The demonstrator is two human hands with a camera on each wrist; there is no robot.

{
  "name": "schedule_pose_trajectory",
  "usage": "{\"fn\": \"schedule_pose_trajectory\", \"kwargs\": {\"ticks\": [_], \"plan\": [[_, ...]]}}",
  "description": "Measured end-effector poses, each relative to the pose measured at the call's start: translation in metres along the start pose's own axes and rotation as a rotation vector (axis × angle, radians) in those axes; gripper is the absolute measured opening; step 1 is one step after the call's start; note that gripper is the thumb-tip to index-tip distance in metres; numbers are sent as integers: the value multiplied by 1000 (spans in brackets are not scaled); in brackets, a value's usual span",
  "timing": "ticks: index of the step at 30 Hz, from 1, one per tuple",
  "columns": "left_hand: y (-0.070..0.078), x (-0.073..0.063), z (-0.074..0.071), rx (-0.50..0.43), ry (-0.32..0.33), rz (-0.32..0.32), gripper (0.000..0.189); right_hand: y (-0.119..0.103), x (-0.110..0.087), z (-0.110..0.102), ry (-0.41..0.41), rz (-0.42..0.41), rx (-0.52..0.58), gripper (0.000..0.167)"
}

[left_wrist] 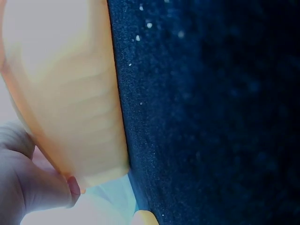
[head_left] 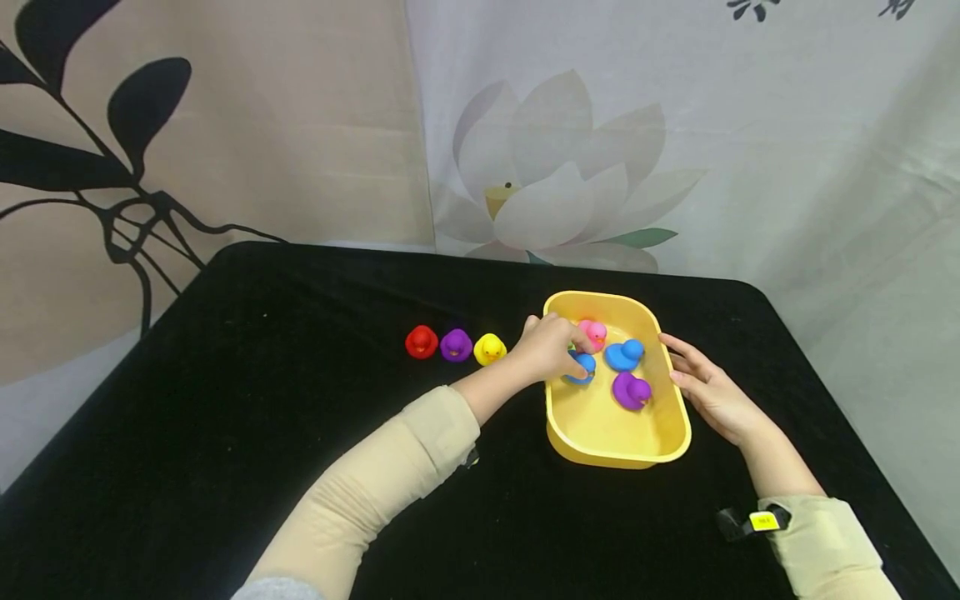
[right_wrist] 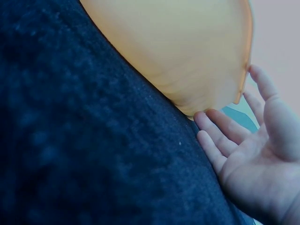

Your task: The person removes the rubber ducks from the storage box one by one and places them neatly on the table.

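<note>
The yellow plastic bin (head_left: 607, 433) holds several rubber ducks. My left hand (head_left: 551, 346) reaches over its left rim, thumb and fingers around a blue rubber duck (head_left: 587, 364); the hand partly hides the duck. A bit of green shows under those fingers, mostly hidden. Beside it lie a pink duck (head_left: 593, 333), a second blue duck (head_left: 625, 355) and a purple duck (head_left: 632, 391). At the bin's right side, my right hand (head_left: 712, 392) touches the wall and rim with extended fingers. In the right wrist view, its fingertips (right_wrist: 200, 115) meet the bin's outer wall (right_wrist: 187, 51).
Left of the bin, a red duck (head_left: 422, 342), a purple duck (head_left: 456, 345) and a yellow duck (head_left: 490, 349) stand in a row on the black cloth-covered table (head_left: 262, 400). A printed curtain (head_left: 315, 125) hangs behind the table's far edge.
</note>
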State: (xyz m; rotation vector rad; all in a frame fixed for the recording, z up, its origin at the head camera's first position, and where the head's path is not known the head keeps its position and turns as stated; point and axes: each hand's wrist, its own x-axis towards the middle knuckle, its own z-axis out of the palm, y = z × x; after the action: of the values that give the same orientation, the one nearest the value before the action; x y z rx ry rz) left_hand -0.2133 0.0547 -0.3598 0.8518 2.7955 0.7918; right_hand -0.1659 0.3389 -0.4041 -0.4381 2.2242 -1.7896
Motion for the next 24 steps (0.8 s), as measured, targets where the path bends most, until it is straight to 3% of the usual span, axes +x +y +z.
{"fn": "schedule_pose_trajectory", "kwargs": {"ticks": [9, 17, 24], "plan": [[2, -4, -4, -10, 15, 42, 36, 1, 0, 0, 3, 6, 1, 55], [2, -10, -10, -96, 39, 75, 33, 0, 0, 0, 5, 6, 3, 55], [-1, -13, -17, -162, 75, 150, 34, 0, 0, -1, -5, -11, 9, 54]]}}
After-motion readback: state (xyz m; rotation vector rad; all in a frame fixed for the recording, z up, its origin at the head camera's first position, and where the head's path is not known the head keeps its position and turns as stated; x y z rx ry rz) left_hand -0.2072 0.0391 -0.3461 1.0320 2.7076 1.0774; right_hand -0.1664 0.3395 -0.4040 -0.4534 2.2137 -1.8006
